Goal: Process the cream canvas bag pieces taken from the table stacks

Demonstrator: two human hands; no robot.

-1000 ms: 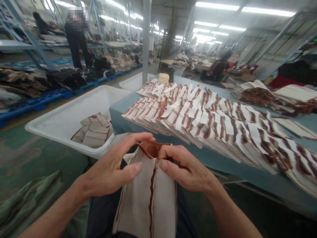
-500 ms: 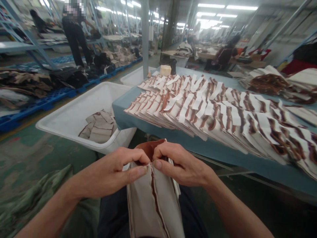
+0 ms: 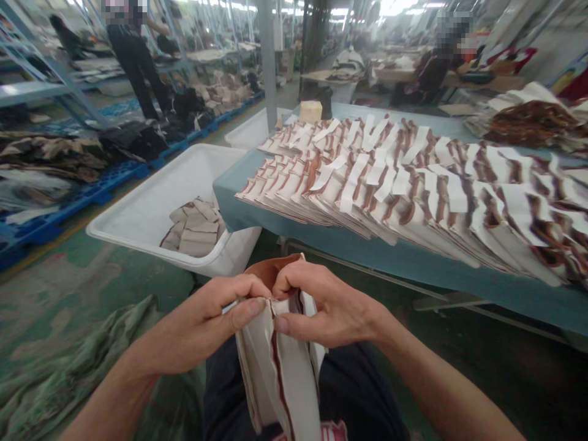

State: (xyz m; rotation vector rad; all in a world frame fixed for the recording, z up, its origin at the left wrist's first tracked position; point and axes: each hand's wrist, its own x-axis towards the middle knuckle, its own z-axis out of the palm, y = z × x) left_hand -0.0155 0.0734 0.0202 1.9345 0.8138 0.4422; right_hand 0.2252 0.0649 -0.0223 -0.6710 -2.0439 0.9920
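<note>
Over my lap, a sewn leather piece (image 3: 298,367) hangs from my two hands, off-white outside and brown inside. It is tube-shaped and looks like a boot shaft turned inside out, with a brown-edged seam down its front. At the top rim, just left of the seam, my left hand (image 3: 211,324) pinches the edge between thumb and forefinger. On the seam's other side my right hand (image 3: 328,306) grips the same rim, thumb outside and curled fingers inside. Both hands nearly touch at the seam. The fingertips inside the rim are partly hidden.
Overlapping rows of similar pieces with white strips (image 3: 353,184) cover a blue table (image 3: 248,214) ahead. Left of it stands a white bin (image 3: 133,239) containing folded pieces (image 3: 199,229). Green cloth (image 3: 110,361) lies at lower left. Blue pallets (image 3: 105,187) and other people are farther back.
My right thumb has moved slightly down along the seam, and the piece's lower end has swung a little left. My view has tilted slightly downward. Both hands keep hold of the rim.
</note>
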